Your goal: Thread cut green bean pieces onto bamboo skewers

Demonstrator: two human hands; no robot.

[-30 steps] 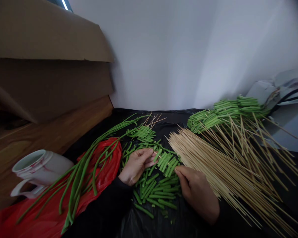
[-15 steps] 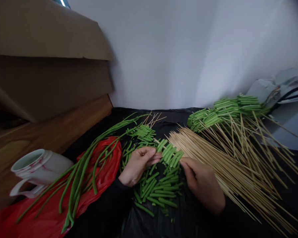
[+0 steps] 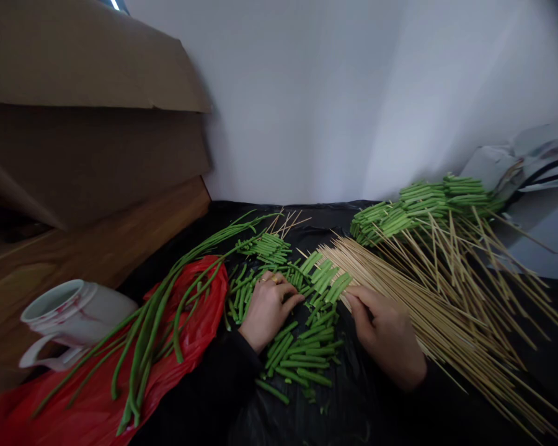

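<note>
My right hand [image 3: 387, 334] pinches a thin bamboo skewer threaded with several short green bean pieces [image 3: 326, 277]; the loaded skewer is raised a little over the black sheet, pointing up-left. My left hand [image 3: 268, 306] lies palm down on the loose pile of cut bean pieces [image 3: 297, 356], fingers curled over some of them; what they grip is hidden. A ring shows on one finger. Both sleeves are dark.
A large heap of bare bamboo skewers [image 3: 428, 303] spreads right. Finished bean skewers [image 3: 423, 207] are stacked at the back right, a smaller bundle [image 3: 267, 248] behind my left hand. Long uncut beans [image 3: 167, 303] lie on a red bag [image 3: 97, 396]. A white mug [image 3: 69, 319] and cardboard box [image 3: 88, 105] stand left.
My right hand has moved the loaded skewer up and away from me. My left hand has let go of the skewer's end and dropped onto the loose bean pieces.
</note>
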